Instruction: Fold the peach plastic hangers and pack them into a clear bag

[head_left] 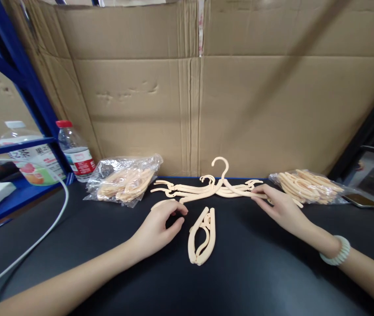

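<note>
An unfolded cream clothes hanger [203, 197] stretches across the far part of the table, its hook pointing up. My right hand [280, 208] pinches its right arm between thumb and fingers. Beside its left arm is my left hand [160, 226], fingers curved and thumb apart, nothing visible between them; whether the knuckles touch the hanger I cannot tell. Behind the unfolded one lie several more cream hangers [193, 189], overlapping in a pile. A folded hanger [192, 241] rests on the black table between my hands.
Clear plastic bags of folded hangers lie at the back left [126, 180] and back right [308, 186]. Next to the right bag is a phone [362, 200]. A red-capped bottle [76, 151] and a white cable [57, 219] are on the left. Cardboard [134, 101] walls the back.
</note>
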`<state>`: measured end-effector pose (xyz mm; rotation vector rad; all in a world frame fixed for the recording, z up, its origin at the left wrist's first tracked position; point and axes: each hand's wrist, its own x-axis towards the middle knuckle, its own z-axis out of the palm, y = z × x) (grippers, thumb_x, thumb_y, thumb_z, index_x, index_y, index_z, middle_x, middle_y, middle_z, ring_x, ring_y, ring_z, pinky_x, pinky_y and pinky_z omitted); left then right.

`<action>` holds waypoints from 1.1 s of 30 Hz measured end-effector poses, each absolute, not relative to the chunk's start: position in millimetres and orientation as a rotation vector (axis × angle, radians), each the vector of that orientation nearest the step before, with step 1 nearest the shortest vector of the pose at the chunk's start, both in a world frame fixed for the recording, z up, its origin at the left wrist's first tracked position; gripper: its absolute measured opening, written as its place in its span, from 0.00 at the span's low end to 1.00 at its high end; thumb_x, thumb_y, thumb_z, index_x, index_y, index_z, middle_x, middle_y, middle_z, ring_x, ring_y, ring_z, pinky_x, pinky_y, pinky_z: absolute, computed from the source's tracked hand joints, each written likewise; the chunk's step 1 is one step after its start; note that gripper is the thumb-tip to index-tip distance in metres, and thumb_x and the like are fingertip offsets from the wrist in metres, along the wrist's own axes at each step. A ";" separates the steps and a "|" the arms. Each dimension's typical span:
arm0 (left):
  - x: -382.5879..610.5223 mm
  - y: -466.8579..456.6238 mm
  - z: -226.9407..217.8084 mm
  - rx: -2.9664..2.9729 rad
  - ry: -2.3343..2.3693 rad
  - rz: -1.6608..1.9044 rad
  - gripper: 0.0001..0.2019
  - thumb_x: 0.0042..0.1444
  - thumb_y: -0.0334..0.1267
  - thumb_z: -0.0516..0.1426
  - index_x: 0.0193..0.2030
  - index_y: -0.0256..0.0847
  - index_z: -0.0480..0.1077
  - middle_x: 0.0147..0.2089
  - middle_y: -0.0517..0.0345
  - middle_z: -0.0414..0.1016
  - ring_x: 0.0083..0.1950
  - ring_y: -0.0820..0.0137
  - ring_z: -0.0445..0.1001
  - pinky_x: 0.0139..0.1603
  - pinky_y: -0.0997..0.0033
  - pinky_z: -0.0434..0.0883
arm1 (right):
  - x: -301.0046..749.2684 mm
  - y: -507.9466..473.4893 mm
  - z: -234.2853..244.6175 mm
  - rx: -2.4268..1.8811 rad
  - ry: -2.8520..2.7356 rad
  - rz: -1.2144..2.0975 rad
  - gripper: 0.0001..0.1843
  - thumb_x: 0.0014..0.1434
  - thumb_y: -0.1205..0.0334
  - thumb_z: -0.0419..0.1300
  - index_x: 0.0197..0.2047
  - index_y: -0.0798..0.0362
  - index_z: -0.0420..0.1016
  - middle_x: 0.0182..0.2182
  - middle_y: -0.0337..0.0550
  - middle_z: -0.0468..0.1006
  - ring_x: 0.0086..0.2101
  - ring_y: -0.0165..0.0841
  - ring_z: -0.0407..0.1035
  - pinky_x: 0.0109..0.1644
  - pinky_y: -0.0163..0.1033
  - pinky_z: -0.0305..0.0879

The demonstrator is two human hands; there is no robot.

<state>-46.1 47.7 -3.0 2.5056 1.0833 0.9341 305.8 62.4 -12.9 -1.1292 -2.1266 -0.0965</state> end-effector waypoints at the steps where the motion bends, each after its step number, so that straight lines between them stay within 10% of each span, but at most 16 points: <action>1: -45.7 47.8 -2.9 2.459 1.105 0.964 0.07 0.58 0.33 0.53 0.41 0.41 0.71 0.41 0.55 0.77 0.42 0.66 0.76 0.45 0.64 0.75 | 306.5 61.4 -11.8 -1.149 -2.088 -0.092 0.07 0.67 0.58 0.52 0.43 0.49 0.68 0.39 0.46 0.77 0.38 0.40 0.74 0.40 0.44 0.72; 10: -47.7 56.1 -10.1 1.977 1.165 1.063 0.13 0.58 0.41 0.54 0.48 0.39 0.67 0.50 0.47 0.75 0.53 0.60 0.75 0.52 0.55 0.75 | 305.9 58.5 -10.2 -1.162 -1.962 -0.140 0.07 0.66 0.60 0.52 0.46 0.49 0.67 0.40 0.46 0.77 0.36 0.38 0.74 0.35 0.40 0.72; 22: -42.0 42.7 -4.4 2.408 1.112 0.938 0.25 0.62 0.38 0.52 0.64 0.42 0.53 0.44 0.55 0.75 0.40 0.68 0.75 0.45 0.64 0.74 | 281.2 41.8 -17.9 -0.893 -2.285 -0.203 0.16 0.69 0.69 0.48 0.57 0.48 0.64 0.45 0.48 0.75 0.44 0.38 0.72 0.47 0.43 0.71; 33: -40.9 42.1 1.9 2.445 1.075 0.902 0.08 0.63 0.37 0.52 0.48 0.44 0.67 0.41 0.59 0.78 0.39 0.68 0.76 0.42 0.71 0.72 | 282.9 29.9 -0.3 -0.990 -2.192 -0.878 0.11 0.68 0.68 0.51 0.44 0.52 0.74 0.39 0.47 0.82 0.29 0.37 0.73 0.31 0.42 0.65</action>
